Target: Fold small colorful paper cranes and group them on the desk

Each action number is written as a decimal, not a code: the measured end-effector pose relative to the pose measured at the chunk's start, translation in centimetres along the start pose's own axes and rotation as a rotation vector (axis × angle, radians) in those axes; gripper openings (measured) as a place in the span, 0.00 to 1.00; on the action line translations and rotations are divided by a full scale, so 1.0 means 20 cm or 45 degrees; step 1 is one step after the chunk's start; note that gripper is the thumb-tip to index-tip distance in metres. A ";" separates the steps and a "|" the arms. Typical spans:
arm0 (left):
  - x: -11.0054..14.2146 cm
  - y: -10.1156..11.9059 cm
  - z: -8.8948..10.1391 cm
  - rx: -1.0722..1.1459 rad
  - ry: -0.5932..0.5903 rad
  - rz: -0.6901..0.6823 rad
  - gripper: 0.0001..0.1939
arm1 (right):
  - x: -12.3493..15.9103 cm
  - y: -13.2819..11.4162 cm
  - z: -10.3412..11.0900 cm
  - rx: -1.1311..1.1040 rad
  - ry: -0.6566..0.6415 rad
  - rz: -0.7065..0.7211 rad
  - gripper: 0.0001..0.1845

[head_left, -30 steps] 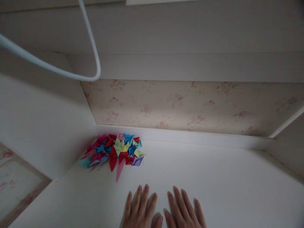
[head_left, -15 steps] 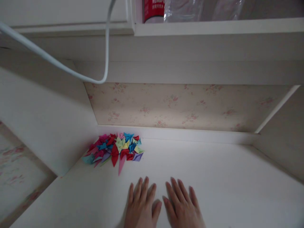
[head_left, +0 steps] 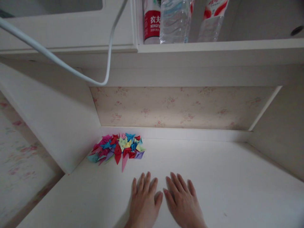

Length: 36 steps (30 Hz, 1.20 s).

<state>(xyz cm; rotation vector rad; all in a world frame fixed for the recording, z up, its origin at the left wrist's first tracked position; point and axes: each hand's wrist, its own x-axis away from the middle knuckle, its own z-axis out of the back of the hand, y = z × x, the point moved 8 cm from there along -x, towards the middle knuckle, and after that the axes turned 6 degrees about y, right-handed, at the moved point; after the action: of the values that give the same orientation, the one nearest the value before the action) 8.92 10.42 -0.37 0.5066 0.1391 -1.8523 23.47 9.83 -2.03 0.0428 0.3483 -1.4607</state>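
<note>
My left hand (head_left: 144,199) lies palm down on the white desk (head_left: 220,177), fingers stretched out and a little apart, holding nothing. Beside it on the right, my right hand (head_left: 181,199) rests flat in the same way, also with nothing in it. A narrow gap separates the two thumbs. Beyond my left hand, toward the back left corner, is a pile of folded paper pieces (head_left: 118,147) in red, pink, blue, yellow, green and purple. Neither hand touches the pile.
A white cable (head_left: 71,71) hangs across the upper left, in front of the cabinet. On the shelf (head_left: 213,45) above stand a red-labelled bottle (head_left: 152,25) and clear plastic bottles (head_left: 174,23). White side panels (head_left: 54,110) and floral wallpaper (head_left: 171,107) enclose the desk.
The view has tilted up and shifted slightly, so more of the shelf and bottles shows. Both hands stay flat on the desk, and the paper pile looks unchanged.
</note>
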 end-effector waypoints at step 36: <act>0.00 0.01 0.00 0.003 -0.043 0.016 0.22 | 0.00 0.00 0.02 -0.008 0.006 -0.001 0.28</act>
<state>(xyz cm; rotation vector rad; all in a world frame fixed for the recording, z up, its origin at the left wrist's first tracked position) 9.04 10.41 -0.35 0.4768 0.1109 -1.8478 23.49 9.71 -1.71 0.0408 0.3565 -1.4608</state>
